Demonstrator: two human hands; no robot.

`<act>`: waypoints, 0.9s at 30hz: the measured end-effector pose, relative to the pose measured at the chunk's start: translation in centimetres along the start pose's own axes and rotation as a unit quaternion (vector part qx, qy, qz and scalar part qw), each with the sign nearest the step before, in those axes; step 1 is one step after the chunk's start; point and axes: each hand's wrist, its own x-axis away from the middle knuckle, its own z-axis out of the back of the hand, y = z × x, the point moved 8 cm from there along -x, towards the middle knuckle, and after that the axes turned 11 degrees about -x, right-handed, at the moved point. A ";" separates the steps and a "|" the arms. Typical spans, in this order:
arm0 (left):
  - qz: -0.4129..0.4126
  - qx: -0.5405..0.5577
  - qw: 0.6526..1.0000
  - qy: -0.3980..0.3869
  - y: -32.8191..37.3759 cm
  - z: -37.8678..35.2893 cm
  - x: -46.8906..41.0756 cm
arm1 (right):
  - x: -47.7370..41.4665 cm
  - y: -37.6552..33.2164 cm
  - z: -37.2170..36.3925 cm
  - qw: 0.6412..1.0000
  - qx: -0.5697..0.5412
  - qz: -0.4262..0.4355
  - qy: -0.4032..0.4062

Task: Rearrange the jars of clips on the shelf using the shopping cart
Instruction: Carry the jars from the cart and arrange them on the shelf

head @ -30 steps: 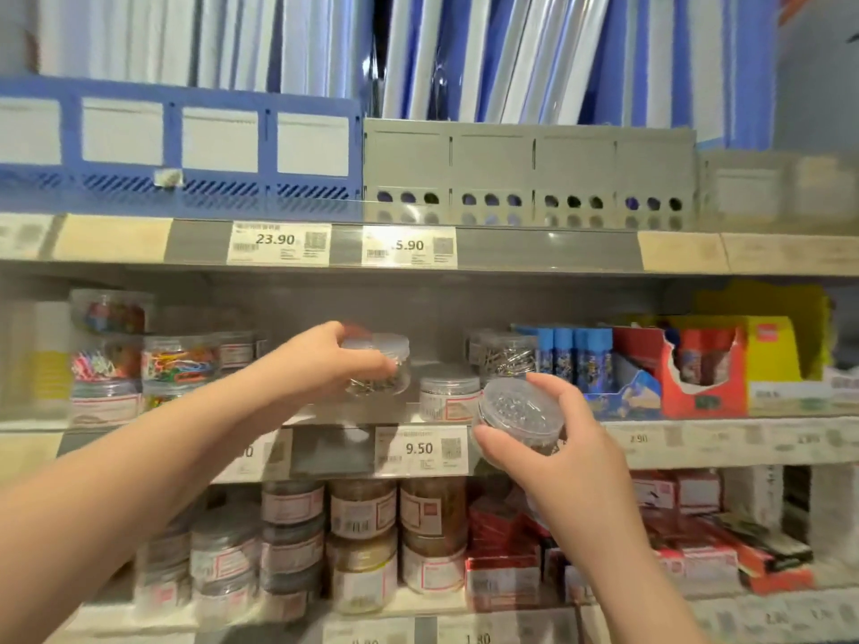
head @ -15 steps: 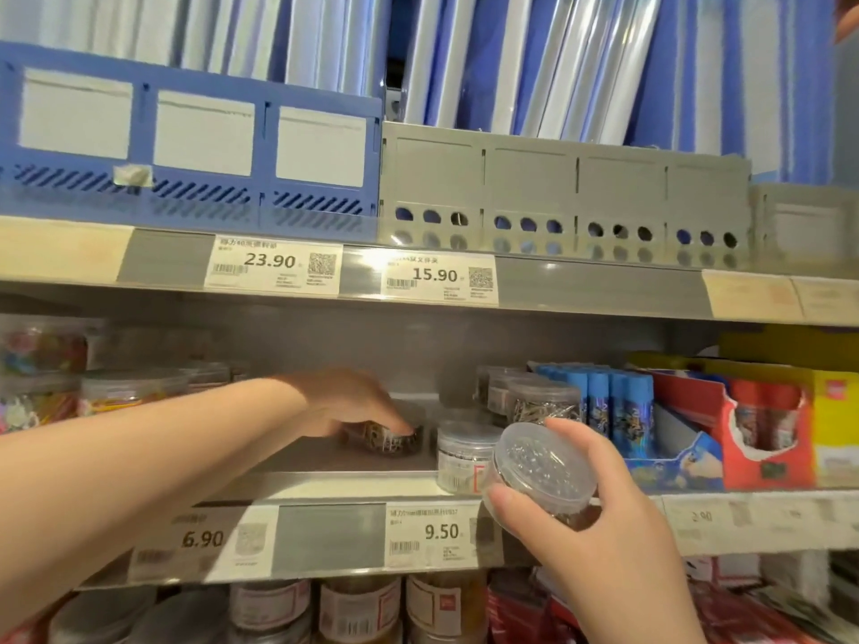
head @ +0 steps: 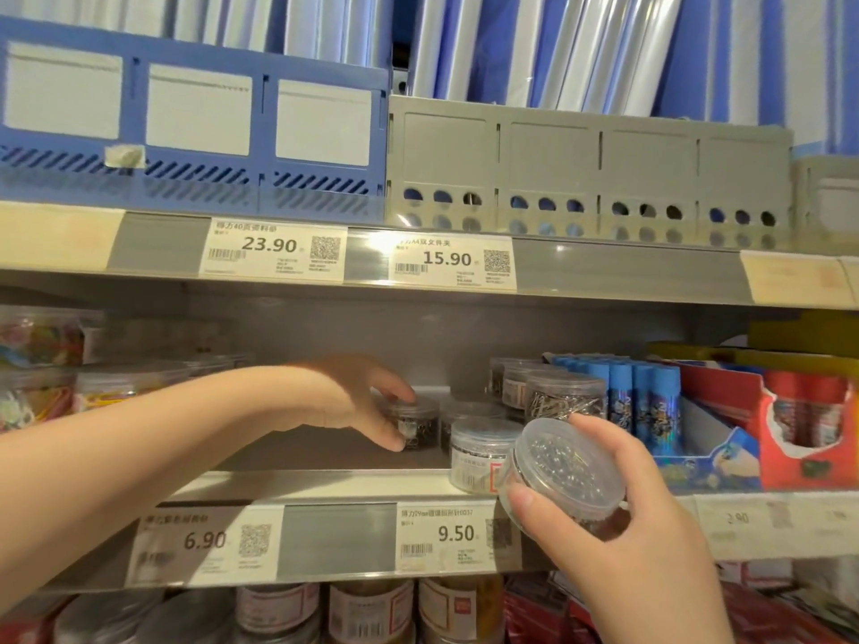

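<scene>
So left hand (head: 367, 406) grips a small round plastic jar (head: 418, 427) of dark clips on the smooth metal shelf (head: 325, 485), above-left of the 9.50 tag (head: 446, 534). Right hand (head: 623, 546) clutches a tilted clear tub (head: 564, 467) just right of it.

This was a shop, in a stationery aisle. Printed price labels (head: 274, 248) with barcodes and QR squares ran along the shelf edges (head: 627, 271), reading 23.90, 15.90, 9.50 and 6.90. Identical clear jars of clips (head: 483, 453) stood in rows beside blue tubes (head: 646, 397) in open display cartons (head: 790, 471), with file boxes (head: 585, 174) ranked above.
</scene>
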 end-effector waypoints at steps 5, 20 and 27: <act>0.009 0.004 1.000 -0.029 -0.9 -0.3 -0.5 | 0.0 0.2 0.2 1.000 0.001 -0.002 -0.001; -0.013 0.261 0.951 -0.166 1.0 -3.3 -4.4 | -0.2 0.9 1.2 1.000 0.019 -0.010 0.005; 0.034 0.351 0.925 -0.142 1.9 -3.6 -5.8 | -0.3 0.3 1.1 0.998 0.059 0.020 0.008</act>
